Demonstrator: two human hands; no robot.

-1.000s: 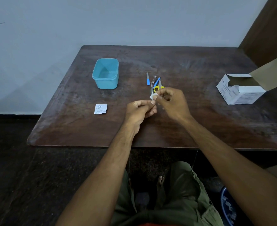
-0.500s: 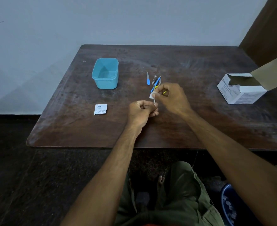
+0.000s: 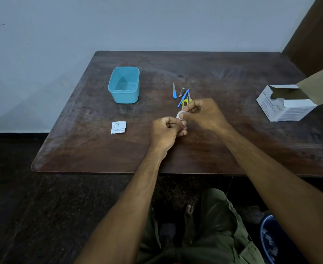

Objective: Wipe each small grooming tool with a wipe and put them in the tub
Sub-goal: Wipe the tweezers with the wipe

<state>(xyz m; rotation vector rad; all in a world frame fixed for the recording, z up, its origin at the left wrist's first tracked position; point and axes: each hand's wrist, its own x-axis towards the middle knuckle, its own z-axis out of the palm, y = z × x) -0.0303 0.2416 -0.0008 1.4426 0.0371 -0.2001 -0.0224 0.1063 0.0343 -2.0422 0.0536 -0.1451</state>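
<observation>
Over the middle of the dark wooden table (image 3: 84, 149), my left hand (image 3: 167, 129) grips the lower end of a thin metal tool (image 3: 182, 105). My right hand (image 3: 204, 113) pinches a white wipe (image 3: 179, 115) around that tool's shaft; only the tip shows above the wipe. Just behind my hands lie a blue nail file (image 3: 174, 91), a nail clipper (image 3: 181, 92), a blue-handled tool (image 3: 184, 97) and yellow-handled scissors (image 3: 185, 101), partly hidden by my right hand. The blue tub (image 3: 125, 92) stands open at the back left with nothing seen inside.
A torn white wipe wrapper (image 3: 118, 127) lies left of my hands. An open cardboard box (image 3: 288, 105) of wipes sits near the table's right edge. A blue bin (image 3: 269, 242) is on the floor by my right leg. A wall runs behind the table.
My right hand slid the wipe a little along the thin tool while my left hand kept hold of it. Both hands stayed over the same spot; the other tools did not move.
</observation>
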